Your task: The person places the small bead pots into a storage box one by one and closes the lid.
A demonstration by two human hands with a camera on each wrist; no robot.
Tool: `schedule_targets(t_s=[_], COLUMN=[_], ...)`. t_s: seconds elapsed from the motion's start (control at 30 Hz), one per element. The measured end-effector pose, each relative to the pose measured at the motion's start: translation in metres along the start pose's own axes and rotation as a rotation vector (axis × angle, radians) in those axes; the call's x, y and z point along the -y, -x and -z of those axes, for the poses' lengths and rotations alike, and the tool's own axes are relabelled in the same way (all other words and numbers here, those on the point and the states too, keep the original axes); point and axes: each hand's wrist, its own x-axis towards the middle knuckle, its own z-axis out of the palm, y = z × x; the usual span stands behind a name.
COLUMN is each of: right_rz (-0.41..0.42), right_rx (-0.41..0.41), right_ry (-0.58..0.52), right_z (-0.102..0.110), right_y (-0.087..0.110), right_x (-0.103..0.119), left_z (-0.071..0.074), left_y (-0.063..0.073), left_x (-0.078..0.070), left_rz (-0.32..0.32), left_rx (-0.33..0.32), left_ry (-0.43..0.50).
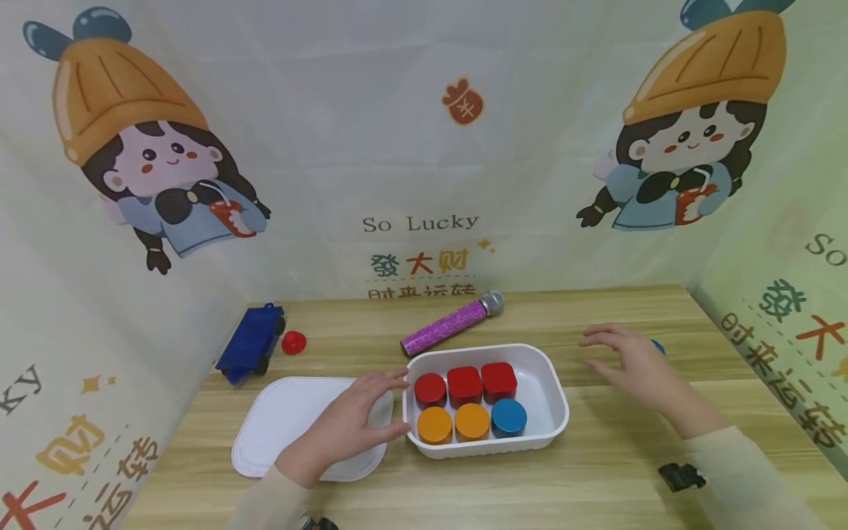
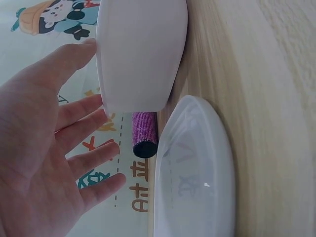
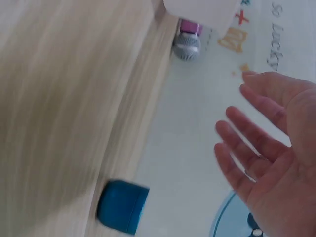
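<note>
the left hand [image 1: 347,423], fingers loosely spread, reaches over a white lid [image 1: 285,427], its fingertips at the near side of a white box [image 1: 546,405]. right of it, the box holds two orange blocks [image 1: 472,422], a blue block [image 1: 509,417] and three red blocks [image 1: 465,383]. the right hand [image 1: 632,364], wide and holding nothing, hovers near a blue piece [image 3: 122,206]. beyond the left hand sit a blue toy vehicle [image 1: 250,342] and red piece [image 1: 294,341]; beyond and between both, a purple microphone [image 1: 447,329].

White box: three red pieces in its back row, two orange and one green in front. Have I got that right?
Almost: the front row's rightmost piece is blue, not green, as the head view shows. The rest stands.
</note>
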Motion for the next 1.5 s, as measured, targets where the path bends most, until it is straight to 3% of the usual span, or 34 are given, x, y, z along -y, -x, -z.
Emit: schedule_targets(t_s=[0.17,0.43,0.67,0.9,1.17,1.5], right_rz=[-0.052,-0.111,-0.176,-0.191,-0.17,-0.089], right_rx=[0.024,0.08,0.116,0.117,0.094,0.105], right_ry=[0.018,0.089,0.128,0.154,0.155,0.096], right_z=[0.008,0.016,0.02,0.02,0.018,0.009], right_y=[0.0,0.005,0.01,0.015,0.016,0.01], right_x=[-0.02,-0.054,-0.071,-0.082,-0.079,-0.046], left_z=[0.0,-0.002,-0.001,-0.003,0.0,0.0], left_y=[0.001,0.0,0.001,0.0,0.0,0.0], left_x=[0.0,0.002,0.002,0.003,0.003,0.004], left_rz=[0.026,0.004,-0.002,-0.001,-0.001,-0.01], left_rx=[0.012,0.007,0.001,0.0,0.001,0.001], left_ry=[0.003,0.004,-0.007,-0.008,-0.017,-0.014])
